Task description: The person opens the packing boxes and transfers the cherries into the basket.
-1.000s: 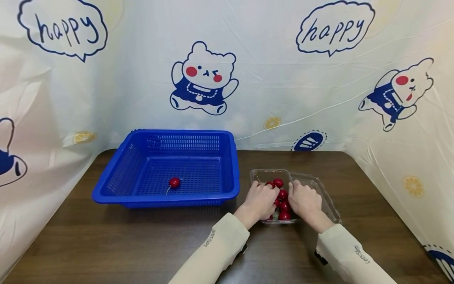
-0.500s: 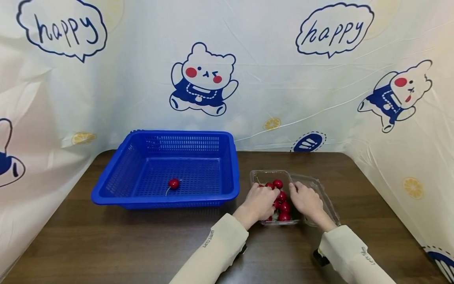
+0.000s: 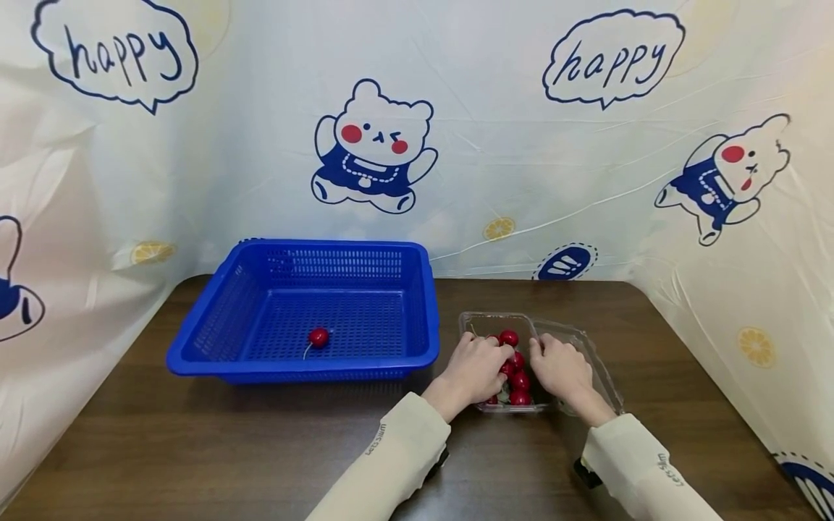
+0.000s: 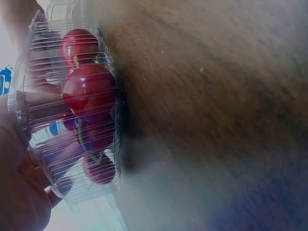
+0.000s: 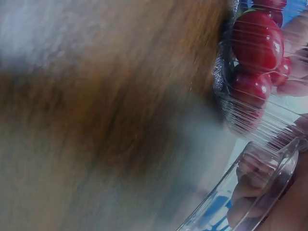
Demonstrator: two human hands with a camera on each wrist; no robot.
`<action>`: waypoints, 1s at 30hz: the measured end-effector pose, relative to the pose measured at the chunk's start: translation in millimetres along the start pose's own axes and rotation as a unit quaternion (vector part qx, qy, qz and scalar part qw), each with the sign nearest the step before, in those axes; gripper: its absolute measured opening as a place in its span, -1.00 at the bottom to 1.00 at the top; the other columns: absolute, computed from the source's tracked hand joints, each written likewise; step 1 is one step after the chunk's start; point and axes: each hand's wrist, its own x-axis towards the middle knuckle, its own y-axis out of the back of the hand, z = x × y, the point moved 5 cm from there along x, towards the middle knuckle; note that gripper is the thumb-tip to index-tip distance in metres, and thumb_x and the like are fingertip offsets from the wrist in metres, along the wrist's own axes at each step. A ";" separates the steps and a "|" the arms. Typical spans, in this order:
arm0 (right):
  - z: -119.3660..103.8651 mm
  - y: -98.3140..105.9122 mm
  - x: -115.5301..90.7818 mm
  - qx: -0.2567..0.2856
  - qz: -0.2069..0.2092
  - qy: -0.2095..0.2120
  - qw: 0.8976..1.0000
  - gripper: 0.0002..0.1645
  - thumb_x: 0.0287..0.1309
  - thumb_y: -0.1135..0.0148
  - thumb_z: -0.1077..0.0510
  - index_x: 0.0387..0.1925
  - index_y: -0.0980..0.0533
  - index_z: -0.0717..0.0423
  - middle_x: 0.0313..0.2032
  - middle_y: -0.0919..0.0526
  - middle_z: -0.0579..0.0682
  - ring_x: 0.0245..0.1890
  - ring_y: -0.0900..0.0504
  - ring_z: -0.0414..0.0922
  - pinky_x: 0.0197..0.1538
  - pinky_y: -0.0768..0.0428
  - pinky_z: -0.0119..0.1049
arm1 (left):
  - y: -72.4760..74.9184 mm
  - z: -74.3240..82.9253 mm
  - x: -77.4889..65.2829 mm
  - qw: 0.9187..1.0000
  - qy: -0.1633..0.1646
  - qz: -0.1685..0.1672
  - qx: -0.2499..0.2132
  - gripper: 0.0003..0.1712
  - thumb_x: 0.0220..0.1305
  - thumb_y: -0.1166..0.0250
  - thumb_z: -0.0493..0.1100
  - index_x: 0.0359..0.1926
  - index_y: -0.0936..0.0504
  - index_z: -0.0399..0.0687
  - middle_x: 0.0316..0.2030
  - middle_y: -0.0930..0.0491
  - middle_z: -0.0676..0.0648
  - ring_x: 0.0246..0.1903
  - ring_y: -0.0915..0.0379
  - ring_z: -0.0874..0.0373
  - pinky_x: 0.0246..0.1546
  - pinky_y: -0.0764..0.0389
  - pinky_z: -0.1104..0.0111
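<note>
Two pale sleeves with dark lettering reach in over a dark wooden table [image 3: 260, 449], the left sleeve [image 3: 384, 463] from 6 o'clock and the right sleeve [image 3: 641, 463] from 5. The left hand [image 3: 474, 367] enters a clear plastic container [image 3: 498, 315] from its 8 o'clock side, fingers bent down among the red cherries [image 3: 520, 380]. Whether finger and thumb are pinched together on a cherry cannot be told (the fingertips are hidden, and the wrist view looks through ribbed plastic). The right hand [image 3: 562, 370] is clamped on the container's edge at 3 o'clock, its fingers bent over the rim.

The container stands at 4 to 5 o'clock from the middle of the scene. Its cherries, some with green stems, lie piled inside, and a clear lid [image 3: 602, 369] spreads beside it at 3 o'clock, partly under the right hand.

From the container, a blue slatted basket [image 3: 306, 367] stands at 9 to 10 o'clock. On its floor lies a single cherry [image 3: 318, 337], its stem pointing to 7 o'clock.

Farthest off, at 12 o'clock, hangs a pale backdrop [image 3: 456, 72] printed with cartoon bears, orange slices and the word "happy."
</note>
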 end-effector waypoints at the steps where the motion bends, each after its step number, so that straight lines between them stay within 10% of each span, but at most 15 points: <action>1: -0.3 -0.1 0.0 -0.004 0.003 0.000 1.000 -0.59 0.37 0.13 -0.05 -0.39 -0.49 0.15 -0.53 -0.61 0.20 -0.54 -0.53 0.12 -0.64 -0.37 -0.12 | 1.1 -0.3 0.0 1.000 0.002 0.004 -0.003 -0.66 0.19 -0.30 -0.04 0.01 -0.64 0.14 -0.12 -0.73 -0.01 -0.14 -0.61 0.13 0.04 -0.51 0.14; 30: -14.9 8.9 2.2 -0.071 0.030 0.046 0.996 -0.60 0.32 0.02 0.09 -0.51 -0.52 0.30 -0.51 -0.65 0.36 -0.51 -0.61 0.28 -0.56 -0.57 0.13 | 11.5 -4.5 -4.9 0.995 0.002 0.102 0.009 -0.70 0.21 -0.29 0.01 -0.07 -0.63 0.03 -0.22 -0.72 -0.05 -0.24 -0.63 0.07 -0.09 -0.63 0.19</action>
